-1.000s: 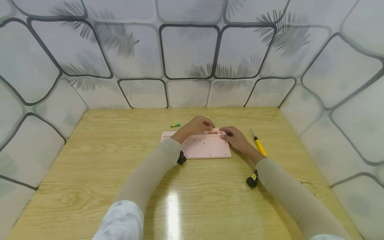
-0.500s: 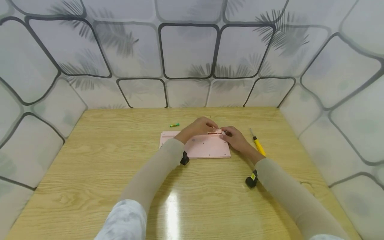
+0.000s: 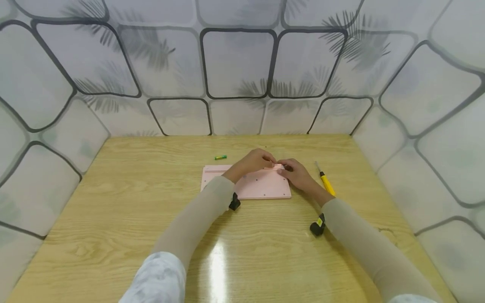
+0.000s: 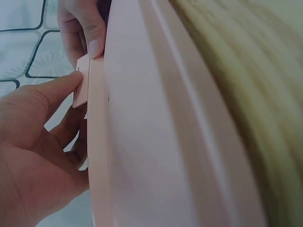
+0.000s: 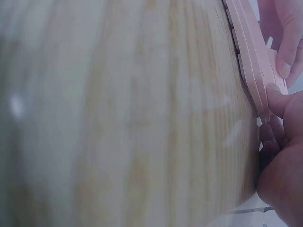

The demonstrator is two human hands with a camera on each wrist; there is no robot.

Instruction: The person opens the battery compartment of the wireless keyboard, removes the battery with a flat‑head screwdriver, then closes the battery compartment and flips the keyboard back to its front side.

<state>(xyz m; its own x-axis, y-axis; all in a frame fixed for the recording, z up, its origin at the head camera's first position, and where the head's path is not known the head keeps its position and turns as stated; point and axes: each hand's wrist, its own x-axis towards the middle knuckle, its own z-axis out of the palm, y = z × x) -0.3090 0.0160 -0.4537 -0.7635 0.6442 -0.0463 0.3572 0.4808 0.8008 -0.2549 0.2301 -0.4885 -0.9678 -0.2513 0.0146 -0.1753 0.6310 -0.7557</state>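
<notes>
A pink keyboard [image 3: 261, 188] lies face down on the table, its screw-dotted underside up; key edges show along its side in the right wrist view. At its far right edge is a small pink battery cover [image 4: 82, 87]. My left hand [image 3: 254, 160] pinches this cover between thumb and fingers, and it sits tilted over the battery slot. My right hand [image 3: 298, 174] grips the keyboard's far right corner, thumb [image 5: 276, 99] on the underside and fingers beneath. The inside of the slot is mostly hidden by the cover and fingers.
A green battery [image 3: 220, 158] lies behind the keyboard, left of my left hand. To the right of my right hand lies a screwdriver [image 3: 326, 182] with a yellow handle. Patterned panels [image 3: 238, 63] enclose the wooden table [image 3: 113, 202] at the back and sides.
My left hand has moved slightly right and lowered the cover over the slot, hiding the reddish contents that showed earlier. The right hand stays at the corner.
</notes>
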